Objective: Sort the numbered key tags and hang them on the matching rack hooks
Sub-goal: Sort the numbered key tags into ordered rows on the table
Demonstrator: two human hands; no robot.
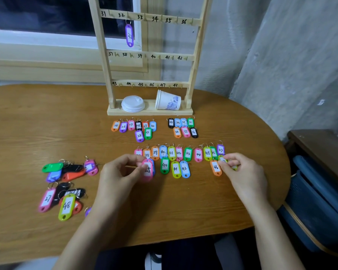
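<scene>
A wooden rack [103,55] with hooks numbered 31 to 48 stands at the table's far side. One purple tag 32 [129,36] hangs on it. Sorted tags lie in rows: 25–30 [133,126], 33–36 [181,126], and 37–47 [180,153]. My left hand [121,170] pinches a pink tag [147,170], with a blue tag behind it. My right hand [240,170] pinches a yellow-green tag [222,159] next to orange tag 46 [216,168]. An unsorted pile [66,182], including tags 27 and 48, lies at the left.
A stack of white lids [133,103] and a tipped paper cup [167,101] sit on the rack's base. The oval wooden table [27,117] ends close on the right, beside a blue chair [316,191]. A grey wall and a window sill lie behind the rack.
</scene>
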